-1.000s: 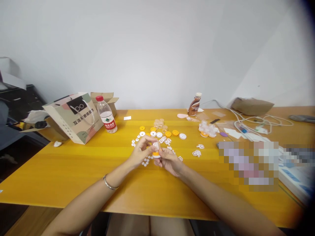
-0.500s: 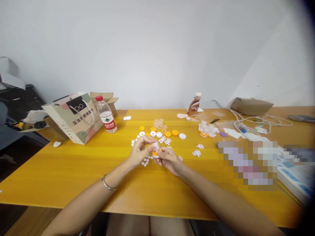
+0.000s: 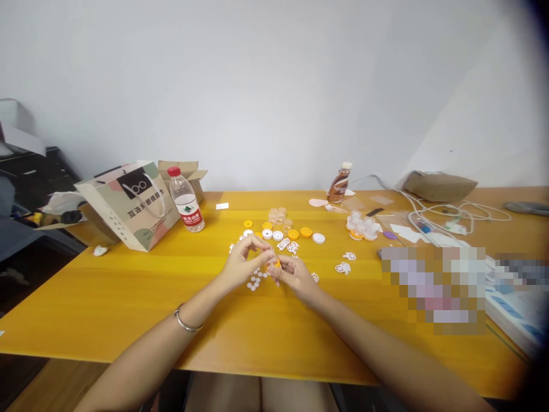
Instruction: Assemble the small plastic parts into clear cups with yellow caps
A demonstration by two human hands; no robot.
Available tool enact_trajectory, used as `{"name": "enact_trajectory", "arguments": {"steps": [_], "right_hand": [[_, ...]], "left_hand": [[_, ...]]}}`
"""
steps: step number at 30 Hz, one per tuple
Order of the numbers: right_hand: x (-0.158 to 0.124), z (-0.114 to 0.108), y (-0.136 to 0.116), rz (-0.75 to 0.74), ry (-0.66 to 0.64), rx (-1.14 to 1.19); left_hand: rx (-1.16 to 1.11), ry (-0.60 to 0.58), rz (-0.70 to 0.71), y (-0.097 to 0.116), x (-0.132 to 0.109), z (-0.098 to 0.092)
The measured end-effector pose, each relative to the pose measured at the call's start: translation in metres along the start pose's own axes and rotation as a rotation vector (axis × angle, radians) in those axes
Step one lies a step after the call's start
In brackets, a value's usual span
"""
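Note:
Both hands meet over the middle of the table around a small clear container with an orange base. My left hand, fingers pinched, grips its clear upper part. My right hand is closed on the orange base, thumb in front. Fingers cover much of the container. Behind the hands lie orange caps, white caps and clear cups. White perforated pieces are just beyond my right hand. Several small white discs lie below my left hand.
A water bottle and a paper bag stand at the left, a cardboard box behind them. A brown drink bottle is at the back. Right are clear-topped containers, white cables and a blurred patch.
The container has tilted and sits deeper between the fingers, its orange base now more covered. My right thumb has shifted slightly left and down. The things on the table lie as before.

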State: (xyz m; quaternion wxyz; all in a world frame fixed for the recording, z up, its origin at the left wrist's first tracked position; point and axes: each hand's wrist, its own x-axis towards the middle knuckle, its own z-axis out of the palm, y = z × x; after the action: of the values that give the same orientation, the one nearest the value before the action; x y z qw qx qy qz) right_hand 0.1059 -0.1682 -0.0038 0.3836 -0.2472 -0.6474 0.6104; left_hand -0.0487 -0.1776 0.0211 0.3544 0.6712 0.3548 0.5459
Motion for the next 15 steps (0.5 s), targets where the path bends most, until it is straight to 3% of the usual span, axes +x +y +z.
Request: {"name": "enact_trajectory", "arguments": {"steps": [6,9,15], "right_hand": [[0.001,0.000,0.003,0.026,0.040,-0.022],[0.001,-0.001,0.004,0.098,-0.014,0.126],[-0.003,0.000,0.003,0.203,-0.211,0.448]], "left_hand": [[0.304,-0.004,-0.035,0.003,0.000,-0.001],[0.269,-0.155,-0.019,0.009,0.003,-0.010],[-0.105,-0.529,-0.105,0.027,0.005,-0.028]]}}
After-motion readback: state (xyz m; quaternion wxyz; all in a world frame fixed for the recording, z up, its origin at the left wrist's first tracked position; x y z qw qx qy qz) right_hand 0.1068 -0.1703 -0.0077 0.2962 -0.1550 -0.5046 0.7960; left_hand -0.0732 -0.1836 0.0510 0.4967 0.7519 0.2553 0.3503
